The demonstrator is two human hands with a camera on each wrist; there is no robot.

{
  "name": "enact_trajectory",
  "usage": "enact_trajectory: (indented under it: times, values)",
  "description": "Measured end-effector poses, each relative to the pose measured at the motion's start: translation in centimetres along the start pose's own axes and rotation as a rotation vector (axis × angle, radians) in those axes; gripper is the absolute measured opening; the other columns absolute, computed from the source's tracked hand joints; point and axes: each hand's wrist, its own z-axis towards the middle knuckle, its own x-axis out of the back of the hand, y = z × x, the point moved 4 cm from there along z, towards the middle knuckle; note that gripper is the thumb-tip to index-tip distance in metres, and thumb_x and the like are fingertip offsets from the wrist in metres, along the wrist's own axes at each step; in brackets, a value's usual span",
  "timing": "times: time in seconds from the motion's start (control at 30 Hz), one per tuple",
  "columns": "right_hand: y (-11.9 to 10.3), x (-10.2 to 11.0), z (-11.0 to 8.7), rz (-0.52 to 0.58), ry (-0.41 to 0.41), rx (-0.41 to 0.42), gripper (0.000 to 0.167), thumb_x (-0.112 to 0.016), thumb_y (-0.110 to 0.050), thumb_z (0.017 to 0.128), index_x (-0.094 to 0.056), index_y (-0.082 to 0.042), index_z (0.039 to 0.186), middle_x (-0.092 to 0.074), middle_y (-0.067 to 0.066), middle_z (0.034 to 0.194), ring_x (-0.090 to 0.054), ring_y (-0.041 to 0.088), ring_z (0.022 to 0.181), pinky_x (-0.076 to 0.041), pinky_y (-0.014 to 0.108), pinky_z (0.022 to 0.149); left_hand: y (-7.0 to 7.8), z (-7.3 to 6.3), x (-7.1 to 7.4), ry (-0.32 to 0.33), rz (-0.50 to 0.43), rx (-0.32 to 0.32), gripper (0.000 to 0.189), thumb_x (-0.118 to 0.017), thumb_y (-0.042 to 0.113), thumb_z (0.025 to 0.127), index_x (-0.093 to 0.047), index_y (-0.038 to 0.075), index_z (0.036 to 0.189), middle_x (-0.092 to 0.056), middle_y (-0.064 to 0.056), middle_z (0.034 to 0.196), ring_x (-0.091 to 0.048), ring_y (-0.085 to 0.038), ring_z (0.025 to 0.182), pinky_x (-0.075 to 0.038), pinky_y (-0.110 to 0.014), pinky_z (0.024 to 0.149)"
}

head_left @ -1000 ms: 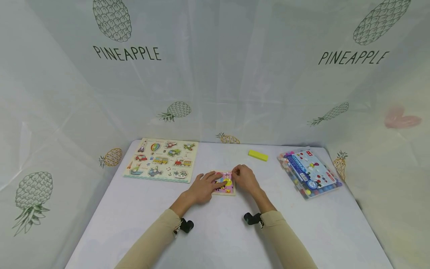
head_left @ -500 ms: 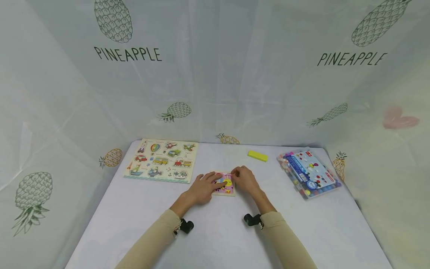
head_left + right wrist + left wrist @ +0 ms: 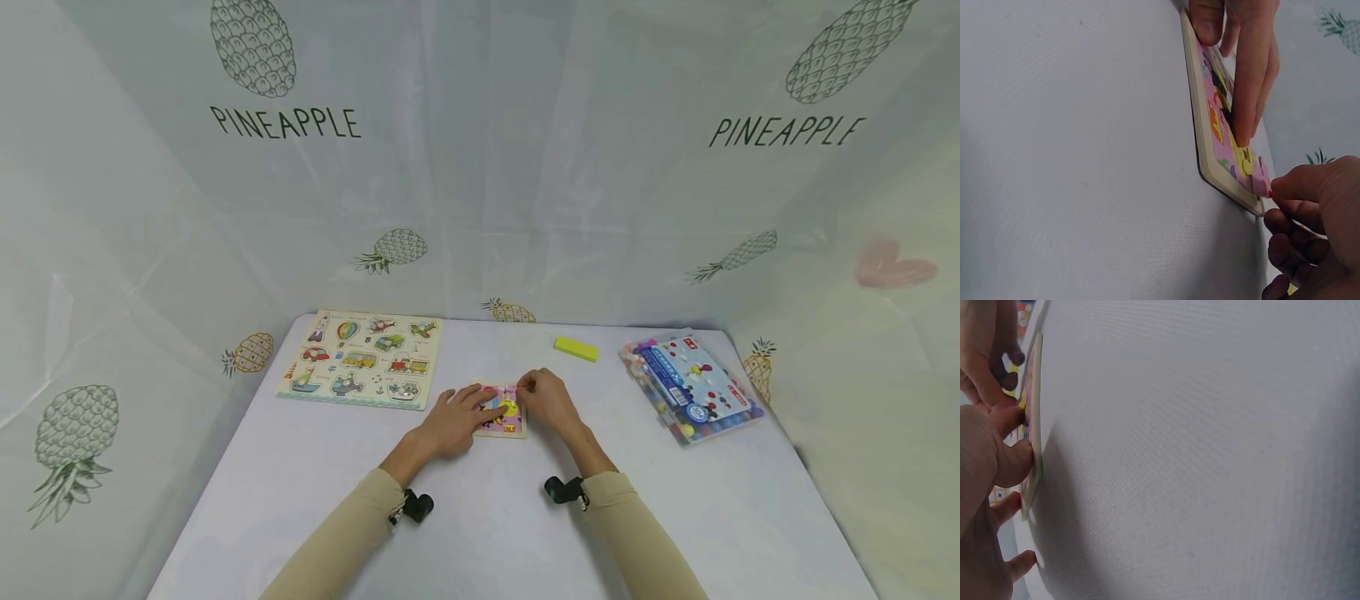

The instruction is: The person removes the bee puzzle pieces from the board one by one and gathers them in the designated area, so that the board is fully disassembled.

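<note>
A small wooden jigsaw puzzle with a pink and yellow picture lies on the white table, in front of me. My left hand is spread over its left part, fingers resting on the picture; in the right wrist view a long finger presses the surface. At the puzzle's far right corner my right hand pinches a pink puzzle piece between thumb and index finger. That piece sits slightly raised and tilted at the frame's corner. The left hand hides much of the picture.
A large puzzle board of vehicles lies at the back left. Behind the hands is a yellow block. To the right stands a clear plastic case of colourful beads. A pineapple-print curtain closes off the back.
</note>
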Motion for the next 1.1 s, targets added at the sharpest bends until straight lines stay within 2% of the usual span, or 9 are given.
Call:
enact_trajectory:
  times: [0.33, 0.83, 1.1]
  values:
    - [0.03, 0.2, 0.08, 0.062, 0.026, -0.046, 0.01, -0.07, -0.02, 0.094, -0.071, -0.01, 0.092, -0.066, 0.001, 0.084, -0.056, 0.014, 0.071, -0.046, 0.028, 0.06, 0.1, -0.05, 0.15, 0.003, -0.001, 0.001, 0.075, -0.059, 0.003, 0.088, -0.042, 0.035, 0.154, -0.034, -0.001, 0.161, -0.027, -0.031, 0.15, -0.033, -0.064, 0.109]
    - [0.44, 0.22, -0.13, 0.144, 0.061, -0.053, 0.009, -0.073, -0.019, 0.093, -0.07, -0.011, 0.095, -0.068, 0.001, 0.085, -0.059, 0.015, 0.074, -0.048, 0.028, 0.063, 0.26, -0.2, 0.33, -0.002, -0.006, -0.002, 0.074, -0.06, 0.004, 0.088, -0.043, 0.034, 0.154, -0.032, -0.001, 0.162, -0.026, -0.031, 0.15, -0.033, -0.063, 0.11]
    - [0.57, 0.28, -0.02, 0.178, 0.046, -0.06, 0.011, -0.07, -0.02, 0.094, -0.074, -0.01, 0.096, -0.071, 0.003, 0.089, -0.061, 0.016, 0.075, -0.048, 0.028, 0.062, 0.25, -0.16, 0.31, -0.007, 0.003, -0.004, 0.075, -0.06, 0.005, 0.088, -0.042, 0.034, 0.154, -0.032, -0.001, 0.162, -0.026, -0.031, 0.15, -0.033, -0.063, 0.11]
